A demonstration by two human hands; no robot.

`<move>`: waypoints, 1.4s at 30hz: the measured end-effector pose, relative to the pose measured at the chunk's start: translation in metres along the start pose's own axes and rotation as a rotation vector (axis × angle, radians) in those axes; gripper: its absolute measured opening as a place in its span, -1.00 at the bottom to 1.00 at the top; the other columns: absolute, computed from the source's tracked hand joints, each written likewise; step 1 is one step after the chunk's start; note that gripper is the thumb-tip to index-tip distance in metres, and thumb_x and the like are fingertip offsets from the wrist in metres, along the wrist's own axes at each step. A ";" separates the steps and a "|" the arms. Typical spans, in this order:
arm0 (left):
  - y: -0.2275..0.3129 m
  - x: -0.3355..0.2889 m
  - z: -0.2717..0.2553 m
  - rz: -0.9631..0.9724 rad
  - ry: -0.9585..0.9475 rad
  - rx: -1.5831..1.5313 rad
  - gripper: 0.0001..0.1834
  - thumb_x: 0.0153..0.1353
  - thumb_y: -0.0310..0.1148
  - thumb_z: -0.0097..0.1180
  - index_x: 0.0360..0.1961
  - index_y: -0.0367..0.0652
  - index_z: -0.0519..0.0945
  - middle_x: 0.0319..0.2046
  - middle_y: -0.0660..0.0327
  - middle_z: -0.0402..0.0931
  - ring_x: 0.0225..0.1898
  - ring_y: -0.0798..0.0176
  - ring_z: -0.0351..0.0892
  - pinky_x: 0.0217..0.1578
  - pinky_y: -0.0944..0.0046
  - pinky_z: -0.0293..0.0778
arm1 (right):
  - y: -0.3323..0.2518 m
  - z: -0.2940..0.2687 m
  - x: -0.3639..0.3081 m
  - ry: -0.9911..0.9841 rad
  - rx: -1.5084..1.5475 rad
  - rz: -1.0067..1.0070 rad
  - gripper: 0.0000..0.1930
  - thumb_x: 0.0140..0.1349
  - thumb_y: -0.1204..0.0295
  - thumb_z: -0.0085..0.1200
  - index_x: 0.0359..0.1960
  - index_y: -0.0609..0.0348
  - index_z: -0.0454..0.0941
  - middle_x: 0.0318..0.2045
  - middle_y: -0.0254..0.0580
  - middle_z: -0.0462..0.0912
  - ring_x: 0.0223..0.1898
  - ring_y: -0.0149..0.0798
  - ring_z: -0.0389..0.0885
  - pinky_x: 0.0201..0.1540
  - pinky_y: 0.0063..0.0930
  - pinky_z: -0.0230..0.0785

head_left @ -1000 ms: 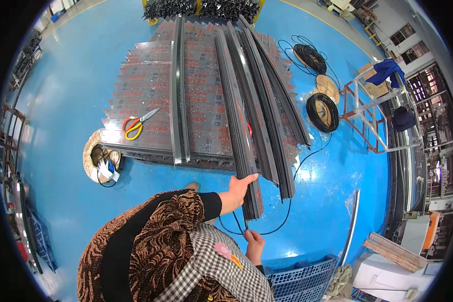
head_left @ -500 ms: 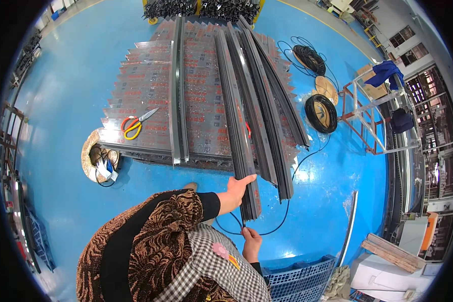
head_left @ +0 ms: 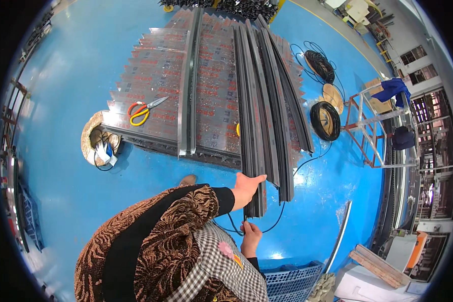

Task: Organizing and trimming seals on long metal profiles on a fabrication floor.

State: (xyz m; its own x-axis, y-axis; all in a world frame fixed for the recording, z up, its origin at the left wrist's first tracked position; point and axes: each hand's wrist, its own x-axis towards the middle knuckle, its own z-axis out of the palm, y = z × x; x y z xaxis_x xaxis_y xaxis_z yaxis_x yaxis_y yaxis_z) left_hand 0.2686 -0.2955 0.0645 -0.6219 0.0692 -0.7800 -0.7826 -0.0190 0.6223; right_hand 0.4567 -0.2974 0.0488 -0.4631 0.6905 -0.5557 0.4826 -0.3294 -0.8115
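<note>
Strip (head_left: pixel 250 151) of dark metal juts past the near edge of the pile (head_left: pixel 156 80); the left hand (head_left: pixel 246 189) has its fingers clamped around it near that end. Just below, fingers of the right hand (head_left: pixel 250 238) seem pinched on black cord (head_left: pixel 279 220). A slackened left grip could let the strip slide into its neighbours (head_left: pixel 286 173); a tightening loop could kink the cord. Scissors (head_left: pixel 147 106) lie beyond, left.

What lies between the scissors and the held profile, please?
In the head view, a separate long dark profile and something yellow, partly hidden, lie between the scissors and the held profile.
</note>
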 end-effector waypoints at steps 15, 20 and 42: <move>-0.017 0.028 -0.016 -0.016 -0.082 -0.137 -0.46 -0.17 -0.28 0.37 -0.26 -0.40 0.40 -0.42 0.03 0.50 -0.49 0.16 0.52 -0.42 0.18 0.51 | 0.006 0.006 0.001 -0.059 0.004 0.077 -0.80 0.16 0.47 0.06 -0.31 0.43 0.56 -0.46 -0.17 0.58 -0.43 -0.37 0.48 -0.30 -0.54 0.34; -0.029 0.056 -0.043 -0.047 -0.154 -0.223 -0.53 -0.12 -0.33 0.33 -0.23 -0.38 0.43 -0.40 0.04 0.51 -0.44 0.17 0.51 -0.38 0.20 0.49 | 0.042 0.006 0.027 -0.204 -0.256 -0.163 -0.73 0.16 0.45 0.07 -0.13 0.34 0.55 -0.23 -0.17 0.63 -0.24 -0.30 0.55 -0.14 -0.49 0.38; -0.076 0.172 -0.142 -0.347 -0.479 -0.188 -0.72 0.13 -0.35 0.07 -0.16 -0.26 0.52 -0.27 0.11 0.55 -0.25 0.20 0.52 -0.21 0.30 0.42 | -0.080 0.216 0.318 0.084 -1.056 -0.965 -0.48 0.00 0.51 0.05 0.08 0.15 0.30 -0.26 0.16 0.43 -0.31 0.18 0.49 -0.27 -0.06 0.39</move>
State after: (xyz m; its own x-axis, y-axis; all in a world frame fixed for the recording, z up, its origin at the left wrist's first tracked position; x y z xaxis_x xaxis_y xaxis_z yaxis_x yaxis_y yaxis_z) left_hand 0.2176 -0.4235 -0.1264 -0.2830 0.5417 -0.7915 -0.9555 -0.0876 0.2817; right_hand 0.1099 -0.1906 -0.1024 -0.8955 0.4122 0.1679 0.3444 0.8806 -0.3254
